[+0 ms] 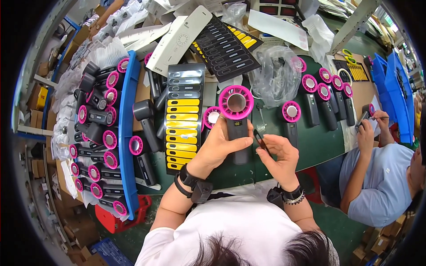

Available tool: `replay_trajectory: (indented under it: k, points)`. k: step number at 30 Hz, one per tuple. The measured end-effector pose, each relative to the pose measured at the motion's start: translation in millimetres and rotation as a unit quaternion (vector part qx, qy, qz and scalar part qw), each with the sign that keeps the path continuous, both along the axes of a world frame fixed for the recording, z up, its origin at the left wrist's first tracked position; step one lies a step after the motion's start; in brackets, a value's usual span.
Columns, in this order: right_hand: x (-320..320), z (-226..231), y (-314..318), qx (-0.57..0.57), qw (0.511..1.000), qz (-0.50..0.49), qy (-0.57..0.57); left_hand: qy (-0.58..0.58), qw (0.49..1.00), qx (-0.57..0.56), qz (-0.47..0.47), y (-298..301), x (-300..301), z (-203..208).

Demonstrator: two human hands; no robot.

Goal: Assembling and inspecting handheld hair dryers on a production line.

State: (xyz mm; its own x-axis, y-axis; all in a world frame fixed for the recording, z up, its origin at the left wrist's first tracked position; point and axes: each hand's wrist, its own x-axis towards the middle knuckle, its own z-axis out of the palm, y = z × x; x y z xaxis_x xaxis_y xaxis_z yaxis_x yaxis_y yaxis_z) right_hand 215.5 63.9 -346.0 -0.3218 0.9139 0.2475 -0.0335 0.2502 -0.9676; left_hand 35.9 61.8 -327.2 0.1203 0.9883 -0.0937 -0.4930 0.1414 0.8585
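Observation:
My left hand (216, 144) is wrapped round the dark handle of a handheld fan (236, 105) with a pink ring, its head pointing away and a small lit display below the ring. Close beside the handle, my right hand (280, 157) pinches a thin dark oblong strip (259, 138) between thumb and fingers. The strip looks like the oblong pieces on the sticker sheets, though its face is turned aside. To the left lies a sheet (184, 119) whose upper rows carry black stickers and whose lower rows show bare yellow. A second fan (212, 117) is partly hidden behind my left hand.
A blue tray (128, 133) at left holds several fans. Further fans (323, 91) lie at right, beside a clear plastic bag (276, 73). More black sticker sheets (225, 48) and white boxes (181, 39) pile up behind. A co-worker (377, 177) sits at the right.

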Motion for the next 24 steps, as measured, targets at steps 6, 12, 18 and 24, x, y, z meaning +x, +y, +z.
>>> replay_trajectory:
  k: [6, 12, 18, 24]
  points:
    - [-9.8, 4.0, 5.3, 0.054, 0.997, -0.001, -0.053, 0.005, 1.0, -0.002, 0.018, 1.9, 1.6, -1.4]
    - [-10.4, 4.7, 3.9, 0.053, 0.997, -0.016, -0.047, -0.001, 1.0, -0.005, 0.009, 3.1, -2.3, 1.2]
    - [5.9, 8.9, 5.8, 0.167, 0.979, -0.003, -0.118, 0.026, 0.999, -0.001, 0.024, 1.2, -4.7, 2.9]
    - [6.1, 11.6, 2.5, 0.229, 0.964, -0.05, -0.122, -0.035, 0.999, 0.004, 0.037, -0.9, 0.8, 3.5]
